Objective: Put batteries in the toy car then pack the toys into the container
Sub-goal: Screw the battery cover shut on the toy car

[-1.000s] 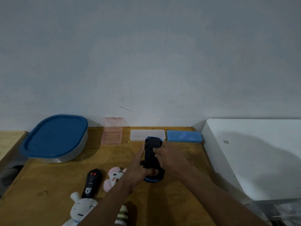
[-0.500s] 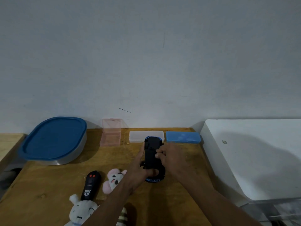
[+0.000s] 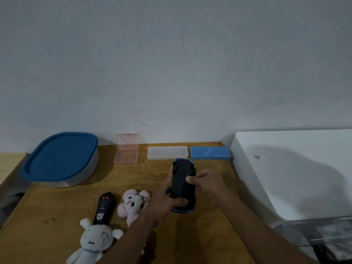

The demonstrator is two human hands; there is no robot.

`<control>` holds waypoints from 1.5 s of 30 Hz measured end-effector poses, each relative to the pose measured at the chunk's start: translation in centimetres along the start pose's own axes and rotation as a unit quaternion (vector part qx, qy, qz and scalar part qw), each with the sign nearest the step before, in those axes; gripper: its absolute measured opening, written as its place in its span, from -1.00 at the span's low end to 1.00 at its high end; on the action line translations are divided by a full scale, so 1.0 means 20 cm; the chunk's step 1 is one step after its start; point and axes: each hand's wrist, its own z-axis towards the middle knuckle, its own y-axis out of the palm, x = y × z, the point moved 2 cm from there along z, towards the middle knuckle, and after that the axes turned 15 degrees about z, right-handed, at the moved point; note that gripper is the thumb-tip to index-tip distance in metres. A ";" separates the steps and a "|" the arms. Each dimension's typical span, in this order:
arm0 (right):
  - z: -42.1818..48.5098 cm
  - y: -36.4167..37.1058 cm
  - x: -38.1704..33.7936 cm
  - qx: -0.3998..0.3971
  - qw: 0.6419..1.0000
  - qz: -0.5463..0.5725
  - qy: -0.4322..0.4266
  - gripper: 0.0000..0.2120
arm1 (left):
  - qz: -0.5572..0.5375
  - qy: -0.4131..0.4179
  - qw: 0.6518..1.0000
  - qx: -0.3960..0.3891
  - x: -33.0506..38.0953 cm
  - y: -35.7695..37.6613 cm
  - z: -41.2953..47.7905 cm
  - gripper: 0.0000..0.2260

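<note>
The blue toy car [image 3: 182, 180] is turned upside down, black underside up, above the middle of the wooden table [image 3: 190, 241]. My left hand [image 3: 163, 202] grips it from the left, thumb across its near end. My right hand [image 3: 207, 184] holds its right side, with fingers curled onto the underside. A grey container with a blue lid [image 3: 61, 159] stands closed at the back left. A black remote [image 3: 104, 208], a pink-eared plush [image 3: 133, 203] and a white plush [image 3: 95, 241] lie at the front left. No batteries are visible.
An open pink plastic case [image 3: 126, 152], a clear flat case [image 3: 167, 152] and a blue flat case [image 3: 209, 153] line the back edge by the wall. A white appliance top [image 3: 297, 172] borders the table on the right.
The car stays in both hands, underside up. My right fingers have shifted a little along its underside toward the middle.
</note>
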 end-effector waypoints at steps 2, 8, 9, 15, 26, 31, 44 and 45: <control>-0.01 -0.03 0.01 -0.009 1.000 0.011 0.009 -0.75 | -0.006 0.005 1.000 -0.009 0.00 0.03 -0.01 -0.04; -0.06 -0.15 0.10 -0.016 0.998 0.036 0.043 -0.76 | -0.125 -0.034 0.991 -0.036 0.02 0.18 -0.02 -0.41; -0.08 -0.18 0.12 -0.015 0.998 0.041 0.047 -0.77 | -0.139 -0.053 0.988 -0.030 0.01 0.21 -0.03 -0.46; -0.16 -0.32 0.24 -0.017 0.996 0.050 0.077 -0.78 | -0.123 -0.075 0.989 -0.028 -0.06 0.39 -0.10 -0.50; -0.31 -0.46 0.46 -0.033 0.990 0.058 0.123 -0.87 | -0.126 -0.077 0.989 -0.016 -0.12 0.60 -0.34 -0.49; -0.41 -0.45 0.48 -0.010 0.990 0.083 0.117 -0.91 | -0.119 -0.072 0.989 -0.045 -0.10 0.59 -0.43 -0.45; -0.54 -0.72 0.65 0.091 0.990 -0.023 0.101 -0.87 | -0.165 -0.112 0.979 -0.045 -0.14 0.71 -0.58 -0.35; -0.53 -0.74 0.67 0.093 0.990 -0.044 0.095 -0.85 | -0.165 -0.113 0.979 -0.042 -0.14 0.72 -0.57 -0.35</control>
